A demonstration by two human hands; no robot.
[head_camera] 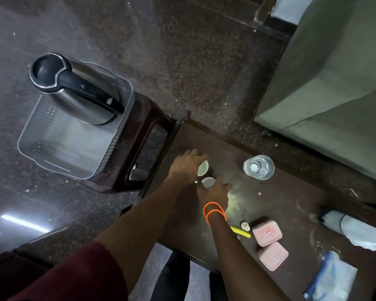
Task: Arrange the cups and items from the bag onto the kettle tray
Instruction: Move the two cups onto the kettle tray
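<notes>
My left hand [186, 165] grips a small white cup [203, 168], tilted with its mouth facing right, over the dark table [269, 198]. Just below it, my right hand [215, 192], with orange bands at the wrist, holds a second white cup [208, 182] from the right side. The clear plastic kettle tray [59, 153] sits on a brown stool [139, 135] to the left, with the steel kettle [74, 88] standing in its far end. A clear zip bag [332, 276] with a blue strip lies at the table's lower right.
A clear water bottle [258, 167] stands right of the cups. Two pink boxes [269, 245], a yellow strip [240, 232] and a small white bottle [245, 225] lie near my right forearm. A white wrapped bundle [352, 227] lies at the right edge. A grey-green bed [334, 83] is behind.
</notes>
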